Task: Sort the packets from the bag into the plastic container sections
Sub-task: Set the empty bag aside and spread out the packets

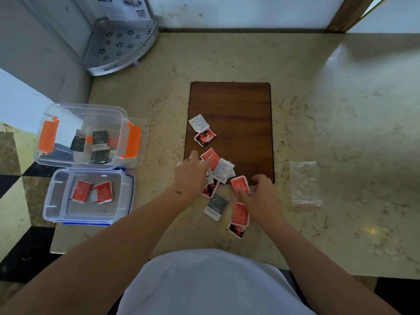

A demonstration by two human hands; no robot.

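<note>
Several small packets, red, white and grey, lie scattered on the near end of a wooden board (238,105) and on the counter in front of it. My left hand (191,176) rests palm down on the left of the pile, covering some packets. My right hand (261,196) touches a red packet (239,185) with its fingertips; whether it grips it is unclear. A grey packet (216,206) lies between my hands. The blue-clipped container (56,201) holds two red packets (92,190). The orange-clipped container (134,142) holds several dark packets (100,138).
An empty clear zip bag (305,184) lies on the counter to the right. A metal corner shelf (118,44) stands at the back left. The counter's left edge drops to a tiled floor beside the containers.
</note>
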